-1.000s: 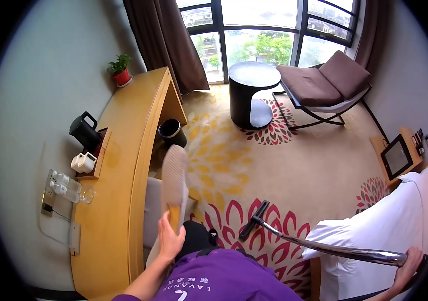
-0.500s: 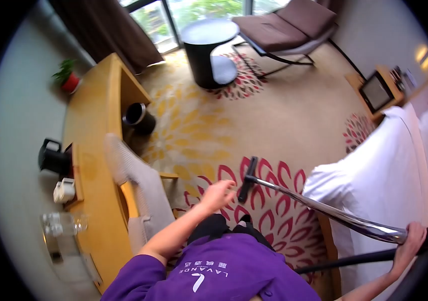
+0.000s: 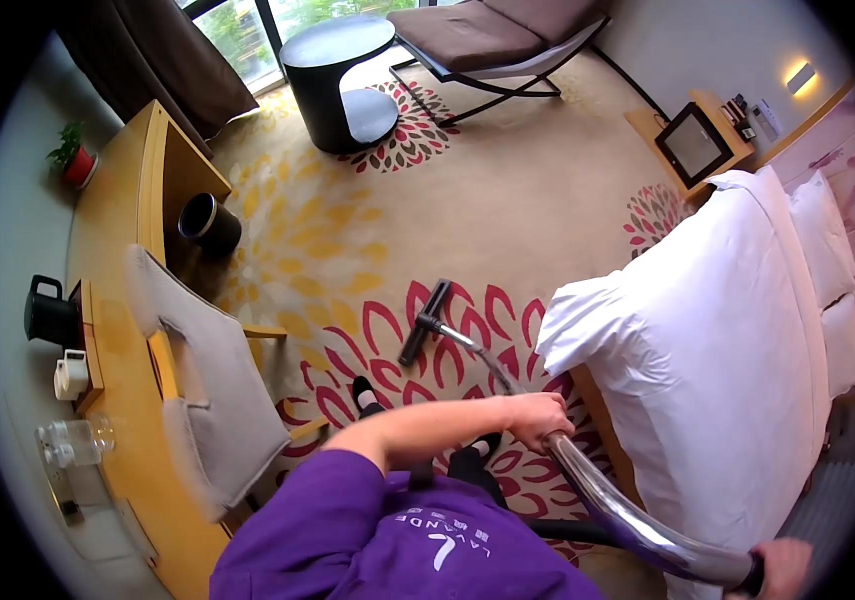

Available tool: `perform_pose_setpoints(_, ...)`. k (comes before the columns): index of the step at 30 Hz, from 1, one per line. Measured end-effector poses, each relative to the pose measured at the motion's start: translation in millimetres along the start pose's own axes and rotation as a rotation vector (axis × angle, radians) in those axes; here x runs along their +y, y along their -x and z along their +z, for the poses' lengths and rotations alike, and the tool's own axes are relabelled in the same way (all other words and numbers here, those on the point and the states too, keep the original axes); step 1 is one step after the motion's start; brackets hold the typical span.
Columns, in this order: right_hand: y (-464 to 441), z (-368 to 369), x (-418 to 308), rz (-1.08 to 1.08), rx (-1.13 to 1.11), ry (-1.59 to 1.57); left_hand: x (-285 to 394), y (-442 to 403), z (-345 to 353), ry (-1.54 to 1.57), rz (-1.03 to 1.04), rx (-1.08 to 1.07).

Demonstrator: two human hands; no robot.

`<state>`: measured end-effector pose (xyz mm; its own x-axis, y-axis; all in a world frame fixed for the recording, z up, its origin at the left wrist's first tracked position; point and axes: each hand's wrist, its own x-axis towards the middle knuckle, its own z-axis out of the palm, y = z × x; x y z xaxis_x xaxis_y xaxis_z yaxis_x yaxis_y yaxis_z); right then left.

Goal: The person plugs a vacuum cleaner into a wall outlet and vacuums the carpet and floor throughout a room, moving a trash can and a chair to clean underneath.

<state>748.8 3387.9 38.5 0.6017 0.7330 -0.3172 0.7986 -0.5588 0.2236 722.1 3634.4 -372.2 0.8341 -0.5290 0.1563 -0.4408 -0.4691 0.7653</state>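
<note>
A chrome vacuum wand (image 3: pixel 615 502) runs from the lower right towards the middle of the carpet. My left hand (image 3: pixel 539 418) is wrapped round the metal tube partway along it. At the tube's upper end, my right hand (image 3: pixel 783 566) grips the dark handle end, slightly blurred. The black floor nozzle (image 3: pixel 425 322) lies on the red-patterned carpet ahead of my feet. A dark hose passes beneath the wand.
A grey chair (image 3: pixel 209 385) stands by the wooden desk (image 3: pixel 122 400) on the left. On the right is a bed with white bedding (image 3: pixel 717 370). A black bin (image 3: pixel 209 226), round table (image 3: pixel 337 45) and lounge chair (image 3: pixel 477 38) are farther off.
My left hand has let go of the chair, swung across to the right and taken hold of the metal tube. The chair has come to rest nearer the desk. The view has turned rightwards.
</note>
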Motion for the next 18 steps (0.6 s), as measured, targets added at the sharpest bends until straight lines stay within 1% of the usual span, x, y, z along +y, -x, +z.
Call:
perform_pose_setpoints(1,16,18,22,0.017,0.003,-0.09,-9,-12,6,-0.032,0.044,-0.014)
perform_pose_setpoints(2,26,35,34,0.051,0.016,-0.15,0,-22,-10,-0.02,-0.059,-0.168)
perform_pose_setpoints(4,39,79,57,0.172,0.022,-0.288,-13,-39,-9,-0.076,-0.08,-0.216)
perform_pose_setpoints(6,26,133,75,0.201,-0.016,-0.5,-31,-44,-13,-0.188,-0.259,-0.243)
perform_pose_setpoints(7,10,161,77,0.227,-0.044,-0.746,-40,-38,-19,-0.198,-0.356,-0.224)
perform_pose_setpoints(8,-16,198,78,0.156,-0.094,-0.907,-49,-27,-22,-0.213,-0.458,-0.202)
perform_pose_setpoints(9,-41,242,70,0.167,-0.131,-0.962,-77,-7,-7,-0.225,-0.606,-0.086)
perform_pose_setpoints(10,-76,259,50,0.133,-0.246,-0.929,-100,12,5,-0.237,-0.751,0.025)
perform_pose_setpoints(11,-104,292,27,0.06,-0.217,-0.882,-99,22,3,-0.223,-0.952,0.033)
perform_pose_setpoints(12,-128,313,5,-0.036,-0.246,-0.857,-100,30,3,-0.205,-1.152,0.046)
perform_pose_setpoints(13,-141,348,-6,-0.157,-0.4,-0.873,-103,39,14,-0.228,-1.177,0.049)
perform_pose_setpoints(14,-139,359,-14,-0.195,-0.424,-0.79,-113,47,27,-0.258,-1.2,0.057)
perform_pose_setpoints(15,-133,359,-16,-0.186,-0.424,-0.806,-122,52,35,-0.29,-1.222,0.064)
perform_pose_setpoints(16,-121,355,-13,-0.175,-0.44,-0.822,-123,54,47,-0.342,-1.167,0.054)
perform_pose_setpoints(18,-94,341,5,-0.072,-0.595,-0.83,-118,46,67,-0.315,-0.943,0.027)
